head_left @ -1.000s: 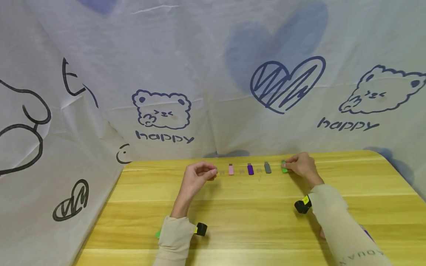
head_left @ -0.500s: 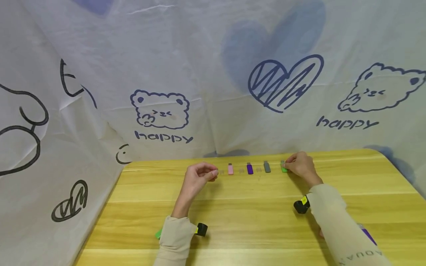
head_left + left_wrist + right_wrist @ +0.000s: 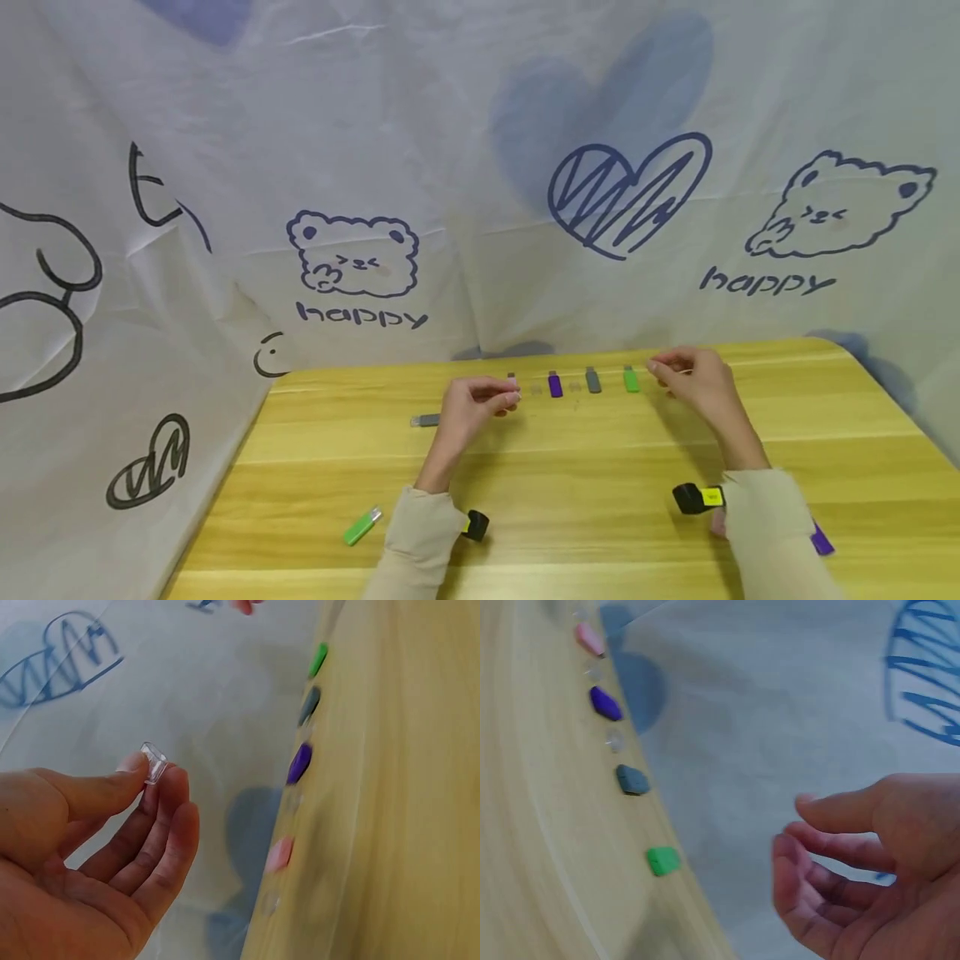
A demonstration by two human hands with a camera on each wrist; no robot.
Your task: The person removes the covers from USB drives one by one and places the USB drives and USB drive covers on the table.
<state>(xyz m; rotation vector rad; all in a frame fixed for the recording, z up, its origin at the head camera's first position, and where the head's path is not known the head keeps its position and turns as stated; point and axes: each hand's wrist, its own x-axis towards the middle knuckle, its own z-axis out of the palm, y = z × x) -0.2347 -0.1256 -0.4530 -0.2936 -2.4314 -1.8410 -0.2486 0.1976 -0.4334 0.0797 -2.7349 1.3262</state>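
My left hand [image 3: 474,407] pinches a small clear plastic cap [image 3: 154,763] between thumb and fingertips. In the head view that hand overlaps the pink USB stick [image 3: 280,855], which shows better in the left wrist view. Along the table's back edge run a purple USB stick [image 3: 555,384], a grey USB stick [image 3: 593,380] and a green USB stick [image 3: 631,380], metal plugs toward the wall. Clear caps [image 3: 574,387] lie between some of them. Just right of the green stick, my right hand [image 3: 701,385] is raised above the table with loosely bent fingers, holding nothing.
Left of the row lies another grey USB stick [image 3: 426,421]. Nearer on the left is a capped green USB stick [image 3: 363,527]. By the right sleeve are another purple USB stick [image 3: 822,537] and a pink piece [image 3: 718,522]. White printed cloth [image 3: 480,167] hangs behind the table.
My right hand has let go of the green stick and drawn away to the right. The left hand has shifted right with the cap, uncovering the grey and green sticks on the left.
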